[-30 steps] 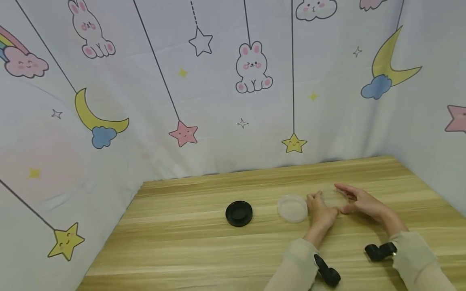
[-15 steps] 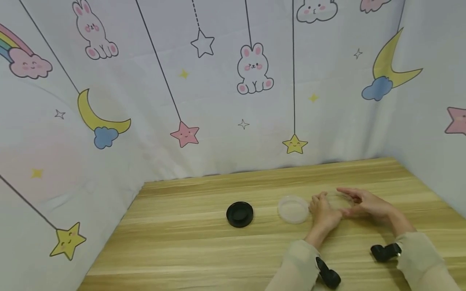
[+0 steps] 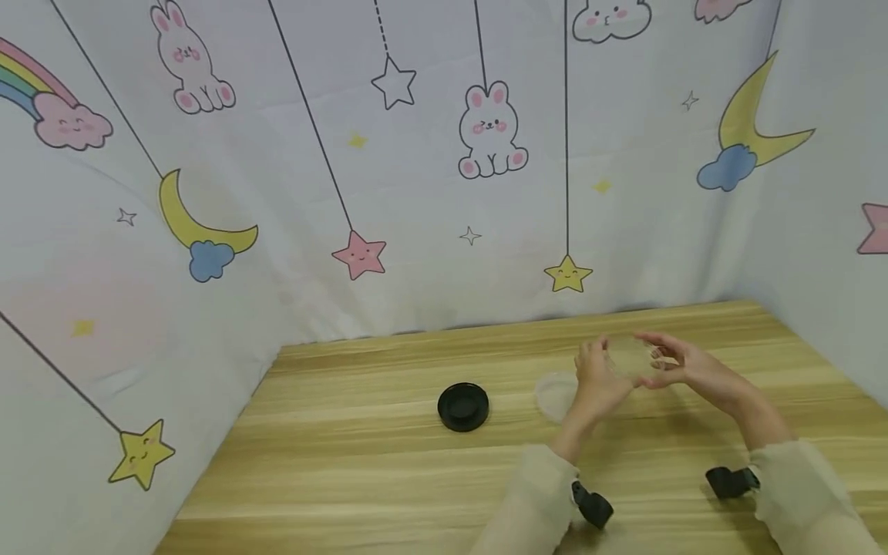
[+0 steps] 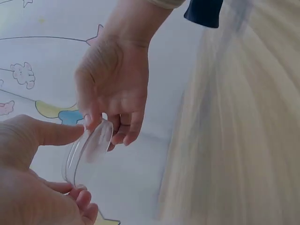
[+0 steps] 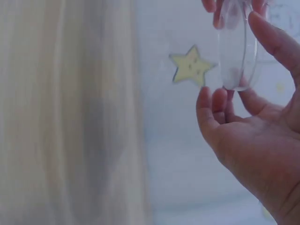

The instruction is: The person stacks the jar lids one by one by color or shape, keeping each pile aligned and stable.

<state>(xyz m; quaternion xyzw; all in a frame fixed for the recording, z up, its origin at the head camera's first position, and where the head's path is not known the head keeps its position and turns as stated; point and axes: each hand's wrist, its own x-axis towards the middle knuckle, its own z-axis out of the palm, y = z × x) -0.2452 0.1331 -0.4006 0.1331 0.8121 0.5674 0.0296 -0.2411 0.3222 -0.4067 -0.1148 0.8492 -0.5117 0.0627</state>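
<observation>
A clear, shallow round dish [image 3: 628, 356], like a petri dish, is held up above the table between both hands. My left hand [image 3: 598, 379] grips its left edge, and my right hand [image 3: 701, 376] holds the opposite edge. In the left wrist view the dish [image 4: 93, 147] stands nearly on edge, the left thumb and fingers on its rim. The right wrist view shows the same dish [image 5: 233, 51] pinched between right thumb and fingers, with left fingertips at its top. Behind my left forearm lies a translucent round dish [image 3: 552, 395], partly hidden.
A black round shallow dish [image 3: 463, 407] lies on the wooden table [image 3: 361, 478], left of the translucent one. A printed white curtain [image 3: 416, 185] hangs behind the table and along its sides.
Both hands have lifted the clear dish off the table surface. My left hand has shifted slightly left and now overlaps the translucent dish. The black dish stays in place.
</observation>
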